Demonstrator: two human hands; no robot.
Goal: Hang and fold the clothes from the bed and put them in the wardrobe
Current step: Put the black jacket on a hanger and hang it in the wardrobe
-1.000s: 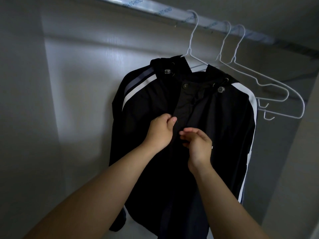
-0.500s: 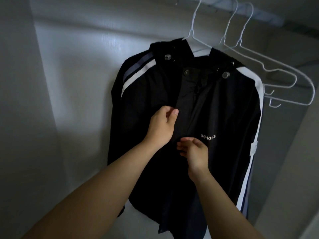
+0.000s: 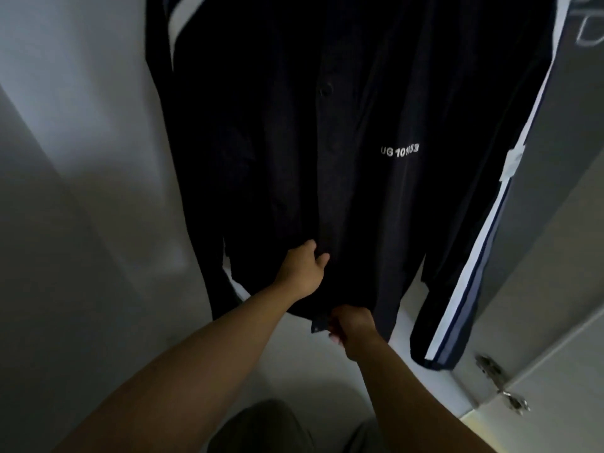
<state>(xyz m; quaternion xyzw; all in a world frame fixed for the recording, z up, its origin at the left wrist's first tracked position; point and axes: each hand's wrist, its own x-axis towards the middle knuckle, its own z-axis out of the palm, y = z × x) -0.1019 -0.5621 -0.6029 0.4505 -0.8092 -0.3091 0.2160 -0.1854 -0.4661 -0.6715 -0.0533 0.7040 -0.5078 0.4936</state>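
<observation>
1. Near field. Two bare forearms are reaching up and away from the near edge into the wardrobe. A patch of grey cloth [image 3: 261, 426] is showing between them at the near edge; what it is cannot be told.

2. Right grip [image 3: 351, 325]. The fingers are curling narrowly round the bottom hem of the black, thin-cloth jacket [image 3: 294, 142] at its front opening. A small dark hem tab [image 3: 319, 325] is sticking out to the left of the knuckles.

3. Left grip [image 3: 302, 273]. It is sitting just above and to the left of the right grip. Thumb and fingers are closing narrowly on the front edge of the jacket, and the fingertips are passing behind the cloth.

4. Jacket. It is hanging inside the wardrobe with its front facing the camera and its hem held in both grips. White lettering [image 3: 399, 152] is showing on the right chest panel, and a dark round snap [image 3: 325, 90] is sitting on the centre strip above. The right-hand sleeve [image 3: 457, 305] is hanging free, carrying white and blue stripes along its length and a white tag [image 3: 513, 161] at its edge. The left-hand sleeve is hanging along the left side of the body.

5. Far field. The pale wardrobe wall [image 3: 81, 158] is standing behind and to the left of the jacket. A metal door hinge [image 3: 500, 384] is sitting on the right panel. Part of a white wire hanger [image 3: 588, 31] is showing at the far right.
</observation>
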